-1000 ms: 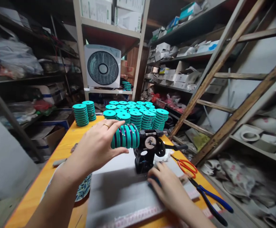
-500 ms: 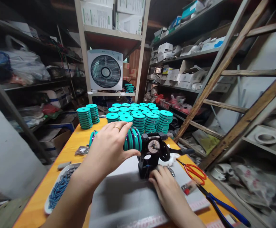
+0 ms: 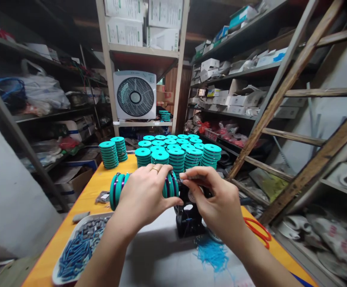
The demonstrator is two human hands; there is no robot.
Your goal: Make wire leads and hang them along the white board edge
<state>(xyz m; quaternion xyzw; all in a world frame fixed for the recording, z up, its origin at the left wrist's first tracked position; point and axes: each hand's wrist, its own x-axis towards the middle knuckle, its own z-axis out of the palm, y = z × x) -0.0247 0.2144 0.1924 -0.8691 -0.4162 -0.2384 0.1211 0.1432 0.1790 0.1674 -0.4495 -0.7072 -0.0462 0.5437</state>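
My left hand (image 3: 148, 193) is wrapped over a row of teal spools (image 3: 119, 187) lying on their side, with dark purple thread or wire showing between the rims. At its right end the row meets a black hand-cranked winding machine (image 3: 188, 227). My right hand (image 3: 216, 193) is closed in a pinch in front of the machine's upper part, by the last spool. Something small seems to sit between thumb and forefinger, but I cannot make it out. Below that wrist, a pile of thin light-blue strips (image 3: 212, 253) lies on the pale work surface.
Several stacks of teal spools (image 3: 176, 152) stand at the table's back. On the left sits a white tray (image 3: 54, 275) of blue and grey small parts. Orange-handled scissors (image 3: 259, 231) lie right, partly hidden by my arm. Behind are a box fan (image 3: 135, 95), loaded shelves and a wooden ladder (image 3: 265, 133).
My right hand has risen from beside the machine's base to the right end of the spool row, uncovering the light-blue strips. My left hand stays on the spools. The view has tilted up slightly.
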